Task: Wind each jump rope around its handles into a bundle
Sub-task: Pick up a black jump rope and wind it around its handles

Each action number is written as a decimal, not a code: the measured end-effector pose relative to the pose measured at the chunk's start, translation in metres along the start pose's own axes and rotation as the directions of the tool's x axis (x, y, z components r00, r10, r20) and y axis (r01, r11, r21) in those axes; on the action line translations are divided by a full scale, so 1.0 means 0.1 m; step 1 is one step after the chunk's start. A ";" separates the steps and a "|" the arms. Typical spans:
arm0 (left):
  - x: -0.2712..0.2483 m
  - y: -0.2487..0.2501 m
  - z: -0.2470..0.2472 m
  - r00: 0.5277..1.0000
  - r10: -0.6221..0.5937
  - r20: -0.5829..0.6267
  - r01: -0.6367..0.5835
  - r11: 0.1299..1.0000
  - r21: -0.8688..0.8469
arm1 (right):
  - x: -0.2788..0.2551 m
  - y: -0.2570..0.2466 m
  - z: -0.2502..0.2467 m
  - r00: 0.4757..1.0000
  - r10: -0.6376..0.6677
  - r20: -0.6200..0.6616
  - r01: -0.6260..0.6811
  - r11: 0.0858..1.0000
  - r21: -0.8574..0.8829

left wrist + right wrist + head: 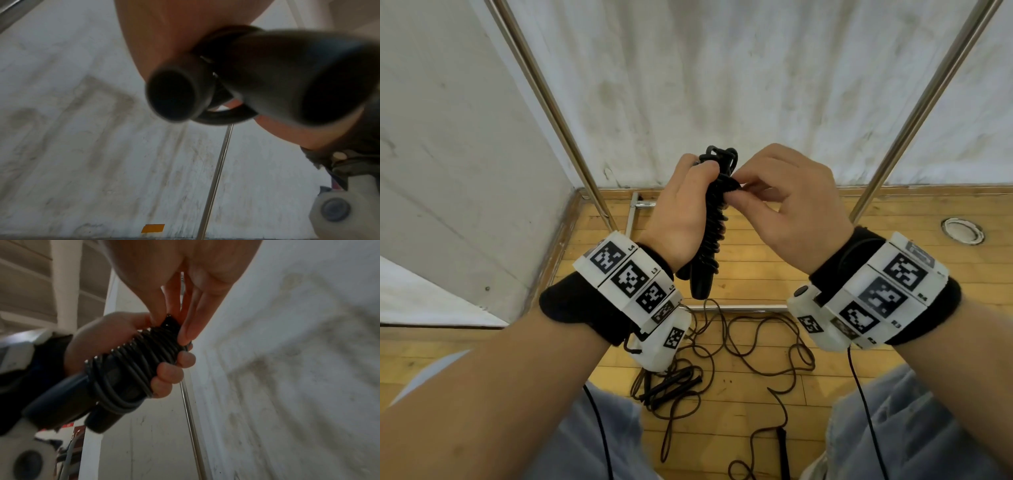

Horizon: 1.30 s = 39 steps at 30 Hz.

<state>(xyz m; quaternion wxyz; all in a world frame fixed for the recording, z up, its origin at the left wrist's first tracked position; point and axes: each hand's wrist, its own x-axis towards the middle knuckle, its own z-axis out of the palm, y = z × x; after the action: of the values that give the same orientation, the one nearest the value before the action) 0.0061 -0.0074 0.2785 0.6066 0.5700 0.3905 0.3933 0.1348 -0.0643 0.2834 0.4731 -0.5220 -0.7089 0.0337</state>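
A black jump rope bundle (714, 226), cord coiled tightly round its two handles, stands upright in front of me. My left hand (685, 209) grips it round the coils (144, 353). My right hand (784, 202) pinches the cord at the top of the coils (169, 324) with thumb and fingertips. The two handle ends (172, 95) point down, close to the left wrist camera. A second jump rope (739, 346) lies loose on the wooden floor (756, 260) below, its cord in tangled loops, with black handles (671, 383) beside my left wrist.
Two slanted metal poles (551, 113) frame the space, with a floor bar (736, 307) between them. A white sheet (722, 85) hangs behind and a grey wall (448, 154) stands at left. A round metal fitting (962, 231) sits in the floor at right. My knees show below.
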 end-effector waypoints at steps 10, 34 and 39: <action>-0.12 0.06 0.00 0.965 -0.114 0.237 0.148 0.980 -0.132 | 0.05 0.04 -0.08 0.979 0.185 0.081 -0.189 0.981 0.051; -0.11 -0.03 -0.04 0.991 0.068 0.116 -0.086 0.985 0.150 | -0.04 -0.04 -0.05 0.999 0.045 0.025 -0.045 0.999 -0.006; -0.14 0.01 0.00 0.988 0.128 0.088 -0.144 0.967 0.210 | -0.02 -0.06 -0.04 0.999 0.010 0.052 -0.006 0.998 -0.070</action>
<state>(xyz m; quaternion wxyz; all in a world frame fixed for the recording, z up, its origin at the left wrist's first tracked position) 0.0003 -0.0199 0.2800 0.5268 0.6719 0.3681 0.3682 0.1335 -0.0706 0.2872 0.4356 -0.5401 -0.7197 0.0247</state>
